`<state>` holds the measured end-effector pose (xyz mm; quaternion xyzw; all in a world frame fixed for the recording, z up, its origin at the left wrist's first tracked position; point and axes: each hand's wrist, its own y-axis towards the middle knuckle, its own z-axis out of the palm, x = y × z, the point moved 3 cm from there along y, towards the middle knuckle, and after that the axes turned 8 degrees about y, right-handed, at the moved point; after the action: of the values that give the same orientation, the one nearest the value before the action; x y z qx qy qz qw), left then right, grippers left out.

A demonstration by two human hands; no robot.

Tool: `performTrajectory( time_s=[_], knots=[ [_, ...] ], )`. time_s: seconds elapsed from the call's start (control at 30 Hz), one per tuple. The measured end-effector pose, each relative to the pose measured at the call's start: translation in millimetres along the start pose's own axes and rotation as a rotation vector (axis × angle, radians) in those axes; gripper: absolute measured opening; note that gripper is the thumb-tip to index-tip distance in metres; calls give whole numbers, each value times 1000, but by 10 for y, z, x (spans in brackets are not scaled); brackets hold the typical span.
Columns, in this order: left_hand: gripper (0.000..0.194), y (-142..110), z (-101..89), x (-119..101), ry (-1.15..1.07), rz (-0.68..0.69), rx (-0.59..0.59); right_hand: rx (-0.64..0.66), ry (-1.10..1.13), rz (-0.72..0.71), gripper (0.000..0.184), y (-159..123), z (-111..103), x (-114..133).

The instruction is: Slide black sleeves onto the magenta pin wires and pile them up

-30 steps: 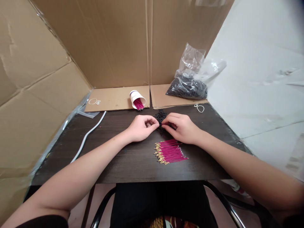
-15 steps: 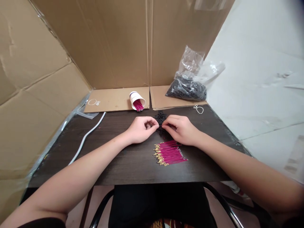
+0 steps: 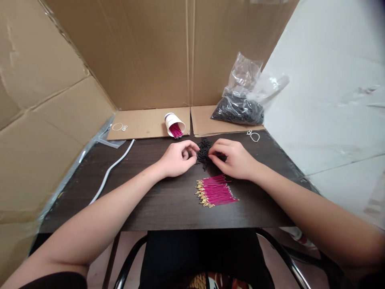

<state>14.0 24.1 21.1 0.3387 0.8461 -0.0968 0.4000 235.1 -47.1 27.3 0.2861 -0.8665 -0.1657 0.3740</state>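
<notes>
A small pile of short black tubes (image 3: 204,149) lies on the dark table between my two hands. My left hand (image 3: 180,157) is at the pile's left edge, thumb and fingers apart, with nothing visible between them. At the right edge, my right hand (image 3: 230,157) has its thumb and index fingertip drawn together against the tubes. Whatever is in that pinch, if anything, is too small to make out. Nearer to me lies a row of magenta wires (image 3: 215,191), side by side, with gold-coloured tips on the left and silvery ends on the right.
A white paper cup (image 3: 171,120) holding more magenta wires lies tipped on a cardboard strip (image 3: 138,123). Behind my right hand stands a clear bag (image 3: 239,106) of black tubes. Rubber bands (image 3: 254,137) and a pale cable (image 3: 111,168) lie farther out. Cardboard walls (image 3: 144,52) enclose the back and left.
Both hands were pinched together over the pile with a thin magenta piece between them. My left fingers have since parted, the hands have moved slightly apart, and that piece no longer shows between them.
</notes>
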Motion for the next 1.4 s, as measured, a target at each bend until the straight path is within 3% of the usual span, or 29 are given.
performTrajectory(
  time_s=[0.13, 0.37, 0.73, 0.8, 0.9, 0.97, 1.03, 1.17, 1.4],
  knots=[
    [20, 0, -67, 7, 276, 117, 52, -76, -192, 97, 12, 15, -167, -188],
    [14, 8, -74, 25, 362, 144, 160, 73, -557, 604, 16, -1, -331, -486],
    [20, 19, -40, 67, 410, 127, 183, 144, -667, 758, 24, -2, -356, -444],
    [20, 21, -35, 71, 422, 116, 186, 123, -634, 716, 22, 10, -363, -388],
    [20, 28, -31, 64, 420, 97, 171, 132, -335, 471, 14, 44, -328, -208],
    [19, 31, -32, 64, 395, 61, 147, 242, -33, 302, 14, 51, -279, -40],
    [18, 31, -32, 73, 344, 9, 124, 380, 163, 224, 13, 41, -237, 114],
    [14, 21, -19, 89, 216, -45, 96, 538, 198, 162, 6, 34, -186, 285],
    [18, 34, 34, 104, 106, -78, 81, 645, 96, 191, 10, -6, -102, 262]
  ],
)
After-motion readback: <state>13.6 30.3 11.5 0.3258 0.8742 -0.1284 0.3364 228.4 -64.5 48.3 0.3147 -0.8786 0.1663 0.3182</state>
